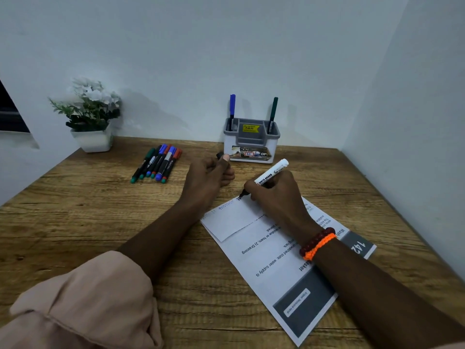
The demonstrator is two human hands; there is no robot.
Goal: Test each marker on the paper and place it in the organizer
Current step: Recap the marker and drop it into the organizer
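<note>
My right hand grips a white whiteboard marker, its black tip touching the far edge of the printed paper. Blue zigzag scribbles run along that edge to the left of the tip. My left hand hovers above the table just left of the marker, pinching a small black cap between thumb and fingers. Behind both hands stands the grey and white organizer, with a blue marker upright in its left slot and a green marker in its right slot.
Several capped markers lie in a row on the wooden table at the far left. A white pot of white flowers stands in the back left corner. Walls close off the back and right sides.
</note>
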